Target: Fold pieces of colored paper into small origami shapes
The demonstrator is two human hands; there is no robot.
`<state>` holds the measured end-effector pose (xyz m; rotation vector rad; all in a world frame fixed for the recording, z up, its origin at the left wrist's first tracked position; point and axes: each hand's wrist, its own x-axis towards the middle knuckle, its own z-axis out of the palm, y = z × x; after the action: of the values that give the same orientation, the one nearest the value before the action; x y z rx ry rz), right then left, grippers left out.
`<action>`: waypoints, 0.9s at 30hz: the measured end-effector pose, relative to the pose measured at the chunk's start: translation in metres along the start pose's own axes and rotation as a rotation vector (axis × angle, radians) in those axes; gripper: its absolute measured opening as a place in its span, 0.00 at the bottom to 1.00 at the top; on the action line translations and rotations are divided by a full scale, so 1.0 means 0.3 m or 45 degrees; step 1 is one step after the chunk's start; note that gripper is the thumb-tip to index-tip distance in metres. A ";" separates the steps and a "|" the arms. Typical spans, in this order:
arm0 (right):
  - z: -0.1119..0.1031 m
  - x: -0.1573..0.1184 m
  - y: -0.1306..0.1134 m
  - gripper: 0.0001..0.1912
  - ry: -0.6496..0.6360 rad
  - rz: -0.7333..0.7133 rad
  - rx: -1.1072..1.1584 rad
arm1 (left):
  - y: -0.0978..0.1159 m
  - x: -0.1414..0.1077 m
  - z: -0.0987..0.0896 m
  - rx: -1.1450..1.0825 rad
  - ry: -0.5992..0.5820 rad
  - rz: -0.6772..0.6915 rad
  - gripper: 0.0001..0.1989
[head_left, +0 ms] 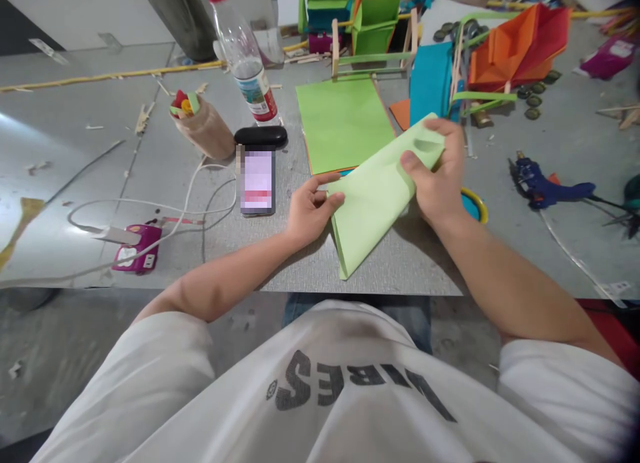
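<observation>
Between my hands, above the table's front edge, is a pale green sheet of paper (377, 200), folded over and tilted up to the right. My left hand (314, 210) pinches its left corner, thumb on top and fingers behind. At the upper right end my right hand (440, 173) grips the paper, the thumb pressing on its face and the fingers curled behind. Just beyond the paper lies a stack of brighter green sheets (345, 120) with an orange edge showing below. Part of a roll of yellow-rimmed tape (477, 206) shows beside my right wrist.
A phone (257, 180), a black case (261, 136), a plastic bottle (253, 83) and a cup (207, 130) stand left of the paper. A glue gun (547, 183) lies right. Folded paper models (520, 50) stand at the back. A cable (185, 210) runs to a purple power socket (140, 248).
</observation>
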<state>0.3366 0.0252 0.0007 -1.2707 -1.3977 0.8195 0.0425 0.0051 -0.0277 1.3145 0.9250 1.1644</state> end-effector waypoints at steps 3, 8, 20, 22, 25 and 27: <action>-0.013 0.028 0.007 0.30 0.159 -0.114 -0.148 | -0.014 0.019 -0.013 0.009 0.080 0.104 0.41; -0.026 0.018 -0.051 0.25 0.175 -0.337 -0.422 | -0.051 0.035 -0.019 -0.025 0.065 0.174 0.44; -0.022 -0.129 -0.209 0.42 -0.037 -0.136 -0.341 | -0.021 0.000 -0.007 0.242 0.128 0.366 0.32; 0.004 -0.130 -0.175 0.43 0.037 -0.236 -0.407 | -0.031 0.001 -0.011 0.241 0.119 0.354 0.34; 0.059 -0.123 -0.092 0.45 0.210 -0.264 -0.289 | -0.055 -0.005 -0.016 0.240 0.099 0.288 0.39; 0.097 -0.110 -0.038 0.50 0.313 -0.153 -0.045 | -0.065 -0.022 -0.018 0.283 0.120 0.329 0.41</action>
<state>0.3025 -0.0047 -0.0033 -1.2554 -1.2807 0.5399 0.0380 0.0018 -0.0481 1.6061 0.9960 1.3610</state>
